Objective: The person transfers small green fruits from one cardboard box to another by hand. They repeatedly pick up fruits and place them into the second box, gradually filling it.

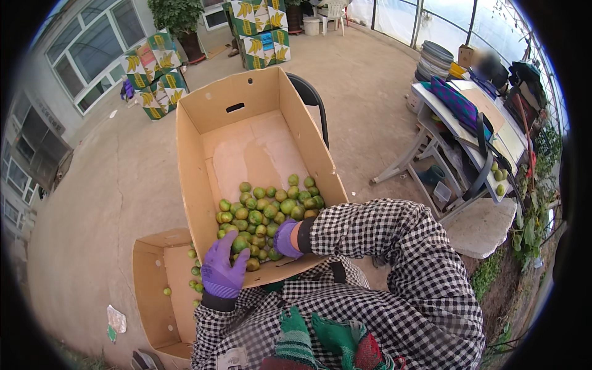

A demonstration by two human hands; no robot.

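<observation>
A large open cardboard box point(192, 171) stands before me, with many small green and yellowish round fruits point(269, 210) heaped at its near end. My left hand point(226, 266), in a purple glove, is at the box's near left corner, its fingers spread around a larger green fruit point(239, 243); whether it grips the fruit is not plain. My right hand point(286, 238), also gloved in purple, reaches down among the fruits at the near right part of the box. Its fingers are hidden by the hand itself and the sleeve.
A second cardboard box point(150, 296) with green fruits sits lower left. Printed banana cartons point(155, 74) are stacked behind. A black chair point(307, 90) stands behind the large box. At right are a cluttered table point(504, 134), a stone slab point(481, 226) and nested buckets point(434, 60).
</observation>
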